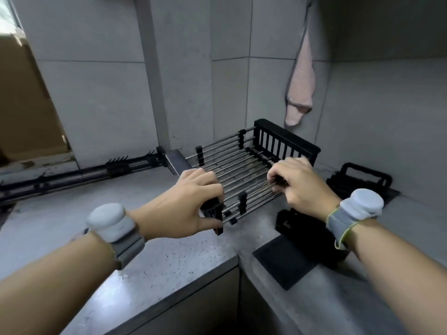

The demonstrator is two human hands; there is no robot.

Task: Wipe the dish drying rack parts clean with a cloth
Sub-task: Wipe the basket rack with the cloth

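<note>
Nearest the camera, two forearms are reaching in from the lower corners of the frame, each wearing a grey strap with a pale rounded device on the wrist. Just beyond, in the middle of the frame, the left hand is gripping the near black end piece of the dish rack, its fingers curling over the top edge and its thumb pressing along the lower side. The right hand is resting on the rack's metal rods at centre right, fingers curled down among them; whether it is pinching one rod or several is hard to make out, since the fingertips are hidden behind the knuckles. No cloth is showing in either hand.

The rack is sitting on the grey countertop, its far black slatted end toward the wall corner. Below the right wrist, a flat black tray is lying partly covered by the arm. At the right, a black handled part is lying half hidden behind the right hand. At the left, a long rod assembly is lying along the wall. Farthest back, in the upper right, a pink towel is hanging on the tiles.
</note>
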